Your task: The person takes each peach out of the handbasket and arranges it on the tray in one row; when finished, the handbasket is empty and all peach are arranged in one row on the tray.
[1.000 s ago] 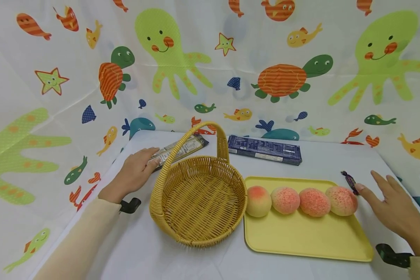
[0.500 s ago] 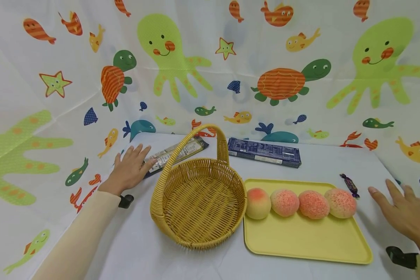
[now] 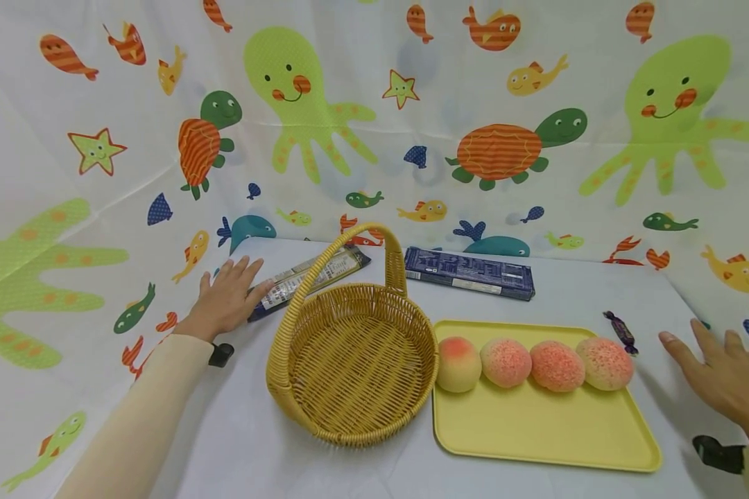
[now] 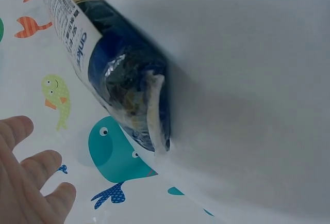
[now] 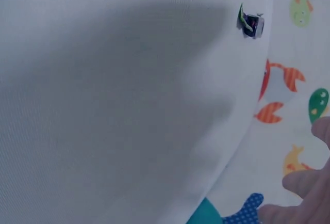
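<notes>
My left hand [image 3: 225,298] is spread beside a long plastic-wrapped packet [image 3: 287,285] with a printed label, left of the basket. In the left wrist view, bare table separates the fingers from the packet's dark blue end [image 4: 129,90]. My right hand [image 3: 720,371] has its fingers spread and holds nothing; a small dark wrapped candy [image 3: 621,333] lies to its left. That candy [image 5: 251,26] shows small at the upper right of the right wrist view. Between the hands stand a woven wicker basket [image 3: 281,346] with a tall handle and a yellow tray [image 3: 543,430] bearing several peaches [image 3: 505,362].
A flat dark blue package [image 3: 471,272] lies at the back, behind the tray. The white table [image 3: 324,475] meets a sheet [image 3: 362,138] printed with sea animals at the back and sides. The basket's handle arches high over its bowl.
My left hand has drawn back to the left from the packet, uncovering more of its near end. The right hand has moved right, away from the candy. Basket, tray and peaches stay put.
</notes>
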{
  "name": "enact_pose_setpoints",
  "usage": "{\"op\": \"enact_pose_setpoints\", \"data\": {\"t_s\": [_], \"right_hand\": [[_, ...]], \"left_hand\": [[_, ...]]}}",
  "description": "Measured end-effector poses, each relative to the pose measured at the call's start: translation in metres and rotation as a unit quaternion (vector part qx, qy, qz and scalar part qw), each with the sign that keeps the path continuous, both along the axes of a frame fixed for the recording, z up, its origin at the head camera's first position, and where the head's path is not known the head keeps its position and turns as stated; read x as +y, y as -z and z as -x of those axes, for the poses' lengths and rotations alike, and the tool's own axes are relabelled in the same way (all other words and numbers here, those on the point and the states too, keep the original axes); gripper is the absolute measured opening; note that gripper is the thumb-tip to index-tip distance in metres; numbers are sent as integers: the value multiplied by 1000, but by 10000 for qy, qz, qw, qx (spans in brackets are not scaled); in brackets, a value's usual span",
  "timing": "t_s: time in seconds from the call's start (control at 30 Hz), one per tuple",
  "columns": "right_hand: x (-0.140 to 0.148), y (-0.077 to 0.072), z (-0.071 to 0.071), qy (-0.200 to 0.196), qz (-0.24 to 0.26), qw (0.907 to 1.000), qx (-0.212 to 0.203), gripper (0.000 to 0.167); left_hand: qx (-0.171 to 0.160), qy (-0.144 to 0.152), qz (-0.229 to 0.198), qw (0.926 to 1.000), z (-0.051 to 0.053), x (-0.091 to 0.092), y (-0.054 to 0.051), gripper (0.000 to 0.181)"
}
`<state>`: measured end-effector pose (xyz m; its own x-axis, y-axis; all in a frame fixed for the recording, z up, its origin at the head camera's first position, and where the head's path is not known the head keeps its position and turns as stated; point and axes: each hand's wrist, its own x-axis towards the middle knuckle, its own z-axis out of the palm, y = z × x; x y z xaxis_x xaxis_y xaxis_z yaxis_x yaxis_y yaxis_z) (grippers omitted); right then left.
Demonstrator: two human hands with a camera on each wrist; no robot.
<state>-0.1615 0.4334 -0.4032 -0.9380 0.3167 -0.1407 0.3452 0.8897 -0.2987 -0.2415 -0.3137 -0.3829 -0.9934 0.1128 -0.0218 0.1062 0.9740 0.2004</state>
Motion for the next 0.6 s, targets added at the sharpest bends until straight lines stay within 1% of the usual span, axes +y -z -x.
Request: {"op": "enact_pose_setpoints", "data": {"t_s": [0.1, 0.23, 0.37, 0.47, 0.6], "right_hand": [[1, 0, 1, -54, -43, 10000, 7, 107], [3, -4, 1, -100, -133, 9998, 49, 107], [3, -10, 5, -213, -174, 9996, 85, 107], [0, -15, 11, -397, -211, 9989, 105, 106], [-9, -26, 27, -612, -179, 9979, 69, 106]], "left_hand": [[17, -14, -10, 10000, 1, 0, 0, 85], [4, 25, 23, 10000, 6, 4, -2, 84], [-40, 66, 82, 9999, 11, 7, -8, 85], [-42, 82, 101, 9999, 14, 8, -15, 87], [-10, 72, 163, 9998, 21, 11, -22, 91]]}}
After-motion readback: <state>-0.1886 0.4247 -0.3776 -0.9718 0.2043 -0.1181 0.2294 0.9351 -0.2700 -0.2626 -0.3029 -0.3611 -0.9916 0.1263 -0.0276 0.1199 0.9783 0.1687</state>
